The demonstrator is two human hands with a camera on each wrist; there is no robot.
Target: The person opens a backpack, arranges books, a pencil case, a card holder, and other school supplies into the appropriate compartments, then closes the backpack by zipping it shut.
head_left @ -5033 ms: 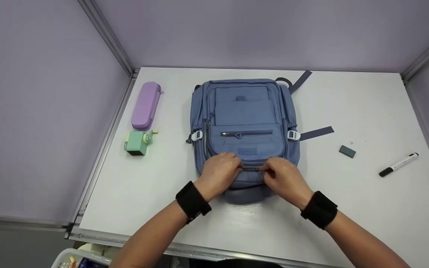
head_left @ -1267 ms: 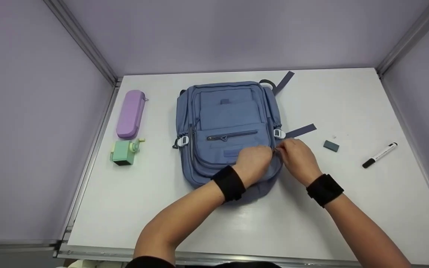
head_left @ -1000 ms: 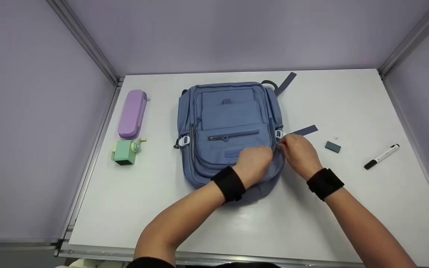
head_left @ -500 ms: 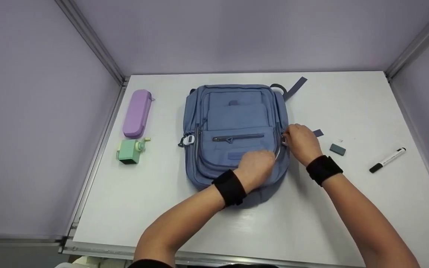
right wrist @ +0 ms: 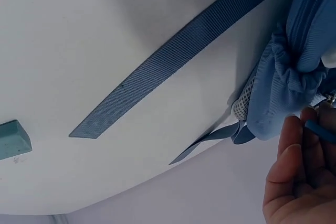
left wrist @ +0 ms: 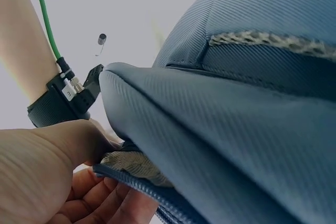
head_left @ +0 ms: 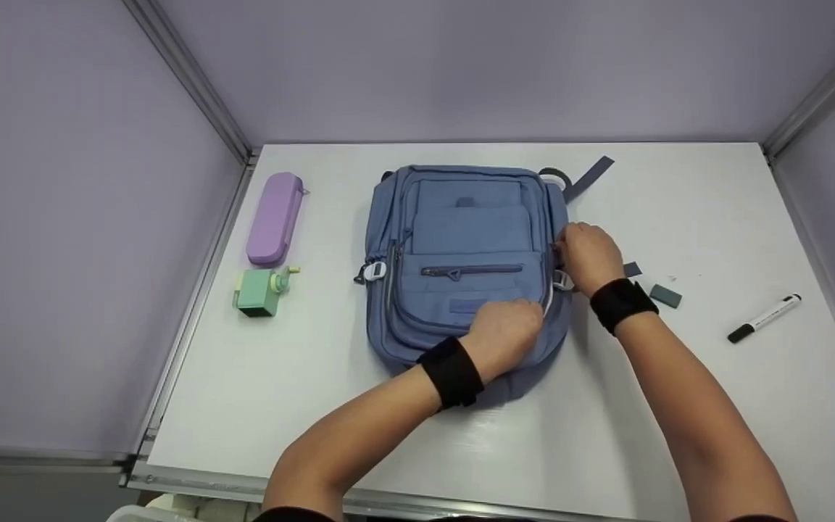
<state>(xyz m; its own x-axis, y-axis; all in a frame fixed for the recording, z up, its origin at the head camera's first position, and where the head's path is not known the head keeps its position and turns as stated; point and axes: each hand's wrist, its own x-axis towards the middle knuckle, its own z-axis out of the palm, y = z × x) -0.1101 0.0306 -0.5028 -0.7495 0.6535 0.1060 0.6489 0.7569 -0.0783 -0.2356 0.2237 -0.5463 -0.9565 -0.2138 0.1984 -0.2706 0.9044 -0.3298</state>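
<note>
A blue backpack [head_left: 472, 232] lies front side up on the white table. At its lower right corner my left hand [head_left: 506, 335] pinches the fabric edge beside a zipper. In the left wrist view, zipper teeth [left wrist: 142, 187] and pale lining [left wrist: 136, 165] show between the thumb and fingers of that hand. Higher on the bag's right side, my right hand [head_left: 591, 255] holds a blue zipper pull [right wrist: 319, 131] at the fingertips. Pale lining shows along the parted zipper [head_left: 549, 296] between the hands. A white buckle [head_left: 562, 280] sits just below the right hand.
On the left lie a purple pencil case [head_left: 275, 217] and a green pencil sharpener [head_left: 258, 291] with a crank. To the right are a dark green eraser [head_left: 666, 296] and a black-capped marker [head_left: 764, 317]. Loose straps [head_left: 590, 178] stick out at the bag's right.
From the bag's lower front, my right hand has moved up its right side with the zipper pull, parting the zipper. My left hand has shifted to the lower right corner and stays there.
</note>
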